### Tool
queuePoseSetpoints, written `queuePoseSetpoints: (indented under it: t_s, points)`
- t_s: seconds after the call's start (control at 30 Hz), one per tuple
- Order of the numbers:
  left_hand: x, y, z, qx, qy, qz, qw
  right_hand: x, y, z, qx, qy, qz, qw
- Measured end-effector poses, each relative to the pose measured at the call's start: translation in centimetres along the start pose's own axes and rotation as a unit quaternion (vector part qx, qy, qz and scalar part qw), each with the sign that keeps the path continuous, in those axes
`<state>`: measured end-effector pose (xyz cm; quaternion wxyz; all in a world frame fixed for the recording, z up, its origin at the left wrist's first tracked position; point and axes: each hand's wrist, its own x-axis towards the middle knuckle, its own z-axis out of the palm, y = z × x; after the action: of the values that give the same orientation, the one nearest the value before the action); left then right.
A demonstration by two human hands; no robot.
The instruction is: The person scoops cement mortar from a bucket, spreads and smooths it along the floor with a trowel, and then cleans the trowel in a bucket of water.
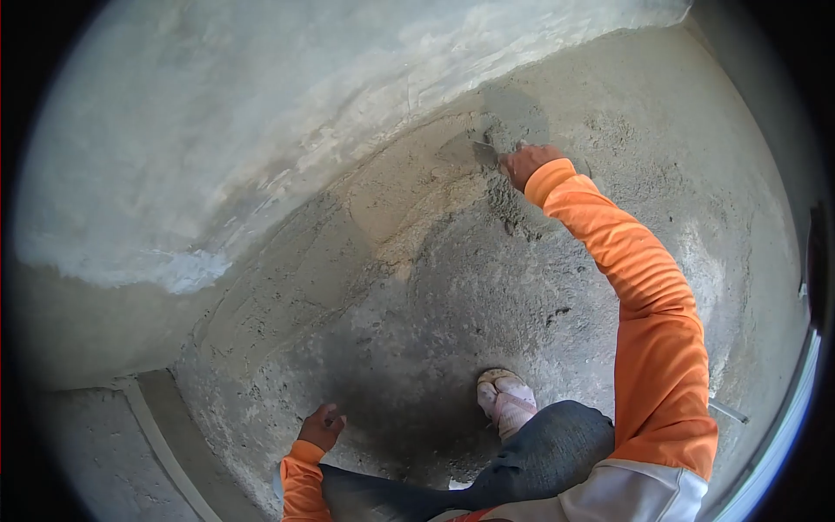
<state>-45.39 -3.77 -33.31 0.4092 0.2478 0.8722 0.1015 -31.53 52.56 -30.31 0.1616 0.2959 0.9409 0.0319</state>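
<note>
My right hand (527,163) is closed round a trowel (485,151), whose blade touches wet mortar near the foot of the wall. Lumps of darker mortar (509,209) lie on the floor just below that hand. A smoothed band of mortar (391,191) runs along the wall's base down to the left. At the lower left, my left hand (323,425) hangs above the floor with its fingers curled; what it holds, if anything, is too small to make out.
A pale plastered wall (200,104) fills the upper left. My sandalled foot (504,396) stands on the rough concrete floor (487,304). A ledge (165,444) edges the lower left. A short metal rod (729,411) lies at the right, near a light-coloured rail (787,426).
</note>
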Motion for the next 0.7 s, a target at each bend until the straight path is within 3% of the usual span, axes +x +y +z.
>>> queuePoseSetpoints:
  t_s: [0.2, 0.27, 0.3, 0.37, 0.4, 0.47, 0.57, 0.7]
  points:
    - [-1.1, 1.9, -0.2, -0.019, 0.022, 0.011, 1.000, -0.4, -2.2, -1.1, -0.033, -0.014, -0.031, 0.999]
    - [-1.8, 1.4, -0.4, -0.033, 0.024, 0.028, 0.999, -4.0, -2.5, -3.8, 0.084, -0.067, -0.153, 0.982]
    - [-2.4, 1.5, -0.7, -0.035, 0.025, 0.023, 0.999, -5.4, -3.1, -4.0, 0.083, -0.068, -0.158, 0.982]
    - [-3.4, 2.3, -1.3, -0.052, 0.064, 0.045, 0.996, -7.8, -3.4, -4.2, 0.155, -0.065, -0.259, 0.951]
    - [-3.2, 2.3, -1.2, -0.053, 0.066, 0.050, 0.995, -7.5, -3.5, -3.9, 0.152, -0.062, -0.256, 0.953]
    - [-3.4, 2.0, -1.4, -0.063, 0.133, 0.060, 0.987, -5.6, -5.2, -1.6, 0.102, -0.074, -0.069, 0.990]
    - [-3.1, 2.3, -1.6, -0.062, 0.148, 0.069, 0.985, -3.8, -9.0, 0.7, 0.229, -0.005, -0.074, 0.971]
    - [-0.7, -1.0, 0.1, -0.101, 0.105, 0.033, 0.989, 1.5, -16.1, 2.5, 0.252, -0.042, -0.099, 0.962]
